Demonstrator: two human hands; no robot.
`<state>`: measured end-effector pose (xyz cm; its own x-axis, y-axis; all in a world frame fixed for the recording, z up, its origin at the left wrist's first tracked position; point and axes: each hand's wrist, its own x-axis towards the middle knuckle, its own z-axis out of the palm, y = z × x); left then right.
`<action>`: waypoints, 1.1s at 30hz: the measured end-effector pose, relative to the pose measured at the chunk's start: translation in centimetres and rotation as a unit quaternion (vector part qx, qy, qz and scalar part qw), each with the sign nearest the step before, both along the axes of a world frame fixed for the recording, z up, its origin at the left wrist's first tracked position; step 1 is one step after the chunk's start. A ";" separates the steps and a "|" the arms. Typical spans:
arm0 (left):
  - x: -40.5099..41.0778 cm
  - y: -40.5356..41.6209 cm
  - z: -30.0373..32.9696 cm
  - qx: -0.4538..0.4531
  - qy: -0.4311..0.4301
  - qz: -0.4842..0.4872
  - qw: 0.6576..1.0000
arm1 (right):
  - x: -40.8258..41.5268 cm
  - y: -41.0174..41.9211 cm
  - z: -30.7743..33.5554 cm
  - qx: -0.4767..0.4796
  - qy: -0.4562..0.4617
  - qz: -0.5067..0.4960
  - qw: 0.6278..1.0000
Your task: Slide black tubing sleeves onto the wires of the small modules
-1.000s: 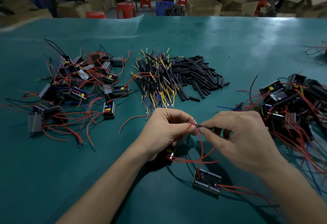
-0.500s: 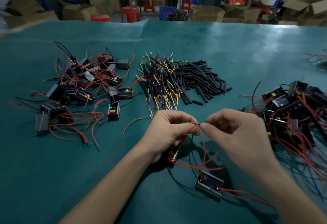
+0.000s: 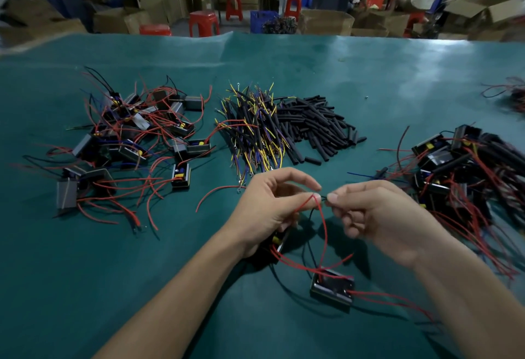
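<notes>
While both hands meet over the middle of the bench near its front edge, the work stands thus:
Left hand [image 3: 272,205]: thumb and forefinger pinch the tip of a red wire [image 3: 324,233], holding the end steady as a target; a small module [image 3: 277,242] is tucked under the palm
Right hand [image 3: 377,216]: fingertips pinch something small and dark at the wire tip, probably a black sleeve, though too small to tell
Module on bench [image 3: 332,287]: lies near the front edge below the hands, its red leads trailing right
Sleeve pile [image 3: 318,128]: loose black tubing at mid-bench, within reach
Yellow-and-purple leads [image 3: 252,134]: heaped just left of the sleeves
Left module heap [image 3: 127,143]: likely one stock, towards the left edge
Right module heap [image 3: 468,171]: likely the other, by the right edge
Bench [image 3: 85,273]: green cover
</notes>
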<state>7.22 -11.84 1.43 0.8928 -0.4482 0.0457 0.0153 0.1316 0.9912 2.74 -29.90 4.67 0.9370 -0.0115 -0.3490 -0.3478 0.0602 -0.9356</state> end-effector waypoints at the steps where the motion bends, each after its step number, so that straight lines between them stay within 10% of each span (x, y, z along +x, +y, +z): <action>1: -0.1 -0.1 0.0 -0.010 -0.004 0.005 1.000 | 0.0 -0.1 -0.1 0.003 -0.008 -0.001 1.000; 14: -1.5 -1.4 -0.2 0.052 -0.171 0.093 0.979 | 3.1 2.9 0.0 -0.332 -0.259 -0.210 0.882; 20: -1.1 -1.0 -0.4 0.108 -0.165 0.100 0.975 | 1.3 2.4 -0.2 -0.241 -0.222 -0.180 0.928; 26: -0.2 0.0 -0.7 0.253 -0.244 0.111 0.930 | -4.0 0.3 -0.4 -0.383 -0.161 0.062 0.907; 33: -0.6 0.0 -0.5 0.221 -0.204 0.125 0.945 | -4.1 0.9 -1.2 -0.447 -0.206 -0.010 0.870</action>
<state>6.66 -11.81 0.95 0.9222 -0.2805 0.2661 -0.3562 -0.3485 0.8670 -1.32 -28.97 3.47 0.9769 -0.1240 0.1740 0.0213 -0.7538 -0.6568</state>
